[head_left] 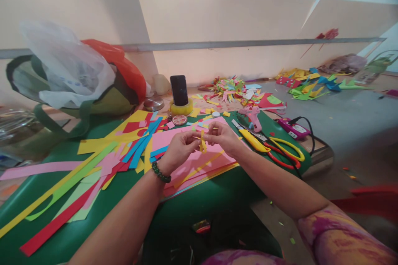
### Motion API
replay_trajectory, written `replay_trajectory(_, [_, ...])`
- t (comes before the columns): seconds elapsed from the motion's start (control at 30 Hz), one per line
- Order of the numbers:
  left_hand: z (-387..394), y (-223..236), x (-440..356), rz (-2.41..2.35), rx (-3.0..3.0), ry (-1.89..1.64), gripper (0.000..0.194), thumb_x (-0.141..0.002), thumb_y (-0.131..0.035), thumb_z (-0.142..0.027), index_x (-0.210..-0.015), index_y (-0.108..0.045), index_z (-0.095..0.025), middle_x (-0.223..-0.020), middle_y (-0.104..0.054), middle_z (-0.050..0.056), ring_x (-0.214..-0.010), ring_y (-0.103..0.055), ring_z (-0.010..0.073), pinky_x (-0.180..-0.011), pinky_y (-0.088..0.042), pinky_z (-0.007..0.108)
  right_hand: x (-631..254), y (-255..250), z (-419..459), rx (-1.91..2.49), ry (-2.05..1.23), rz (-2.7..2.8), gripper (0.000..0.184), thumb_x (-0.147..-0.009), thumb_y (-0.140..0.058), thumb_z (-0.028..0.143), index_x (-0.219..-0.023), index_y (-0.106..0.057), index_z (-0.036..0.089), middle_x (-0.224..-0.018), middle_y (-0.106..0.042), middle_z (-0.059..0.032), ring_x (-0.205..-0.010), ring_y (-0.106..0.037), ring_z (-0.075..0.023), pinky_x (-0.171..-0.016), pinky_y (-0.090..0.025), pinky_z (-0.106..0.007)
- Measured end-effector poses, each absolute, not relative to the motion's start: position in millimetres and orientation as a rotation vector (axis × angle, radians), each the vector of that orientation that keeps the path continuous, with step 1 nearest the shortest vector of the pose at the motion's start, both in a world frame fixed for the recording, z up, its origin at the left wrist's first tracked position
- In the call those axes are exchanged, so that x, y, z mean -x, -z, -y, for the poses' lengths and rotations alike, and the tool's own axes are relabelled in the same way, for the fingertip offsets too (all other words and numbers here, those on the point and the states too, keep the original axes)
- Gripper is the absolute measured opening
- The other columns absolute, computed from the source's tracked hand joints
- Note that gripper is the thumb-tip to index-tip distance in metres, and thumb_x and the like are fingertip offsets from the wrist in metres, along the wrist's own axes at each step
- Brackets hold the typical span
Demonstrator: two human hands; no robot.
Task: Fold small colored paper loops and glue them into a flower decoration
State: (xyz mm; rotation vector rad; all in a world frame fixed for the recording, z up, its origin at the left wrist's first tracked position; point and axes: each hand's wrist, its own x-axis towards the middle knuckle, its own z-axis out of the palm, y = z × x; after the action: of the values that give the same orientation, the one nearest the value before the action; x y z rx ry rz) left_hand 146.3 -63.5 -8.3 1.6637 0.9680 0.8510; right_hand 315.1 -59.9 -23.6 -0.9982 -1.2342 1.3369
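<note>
Yellow paper piece [203, 144]: right at the centre of our action, a small curled bit held up between our two sets of fingertips, above the pink sheets [189, 170].
Left hand [183, 145]: thumb and fingers pinched together, gap closed, with the piece at three o'clock, right at our fingertips; a green bead bracelet [161, 172] circles our wrist.
Right hand [224, 136]: pinched too, thumb against finger on the upper part, the piece at nine o'clock from our knuckles, its lower end dangling free; exact finger contact is too small for us to tell.
Blue strips [143, 143]: out at nine o'clock from our grip, overlapping other coloured paper.
Red strip [56, 226]: further off, at eight o'clock, across the green surface [124, 215].
Phone [179, 90]: propped at eleven o'clock, in a yellow tape roll [181, 108].
Glue gun [251, 116]: pink, at two o'clock.
Scissors [287, 155]: red and yellow handles, at three o'clock, beside a yellow-handled knife [253, 140].
</note>
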Motion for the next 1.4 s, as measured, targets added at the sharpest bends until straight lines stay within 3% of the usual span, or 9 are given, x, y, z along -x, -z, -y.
replay_trajectory(0.27, [63.6,8.5,-146.2,-0.958,-1.652,-0.857,0.022,-0.075,-0.063,-0.032,-0.087,-0.068,-0.015,-0.071,-0.071,0.004,-0.066,-0.065,0.0149,-0.060,-0.050,0.024,-314.5,29.0,59.5,0.985,-1.285,1.274,0.047,-0.055,-0.083,0.042,-0.069,-0.044,0.021,-0.050,-0.058,0.0070,-0.046,-0.052,-0.0094,-0.049,-0.038,-0.024])
replay_trajectory(0.97, [65.3,7.0,-148.2,-1.002,-1.562,-0.870,0.025,-0.073,-0.064,-0.034,-0.090,-0.066,-0.016,-0.075,-0.074,0.005,-0.069,-0.070,0.0174,-0.061,-0.050,0.026,-312.1,30.9,60.1,0.957,-1.274,1.239,0.049,-0.052,-0.085,0.046,-0.066,-0.046,0.021,-0.051,-0.055,0.0075,-0.048,-0.052,-0.0096,-0.051,-0.040,-0.025])
replay_trajectory(1.4, [67.1,3.3,-151.2,-1.076,-1.473,-0.838,0.021,-0.077,-0.065,-0.037,-0.077,-0.057,-0.017,-0.069,-0.070,0.003,-0.067,-0.069,0.0160,-0.059,-0.050,0.024,-310.0,30.0,61.5,0.967,-1.254,1.280,0.046,-0.055,-0.084,0.043,-0.068,-0.047,0.020,-0.056,-0.058,0.0057,-0.053,-0.056,-0.0106,-0.054,-0.042,-0.025])
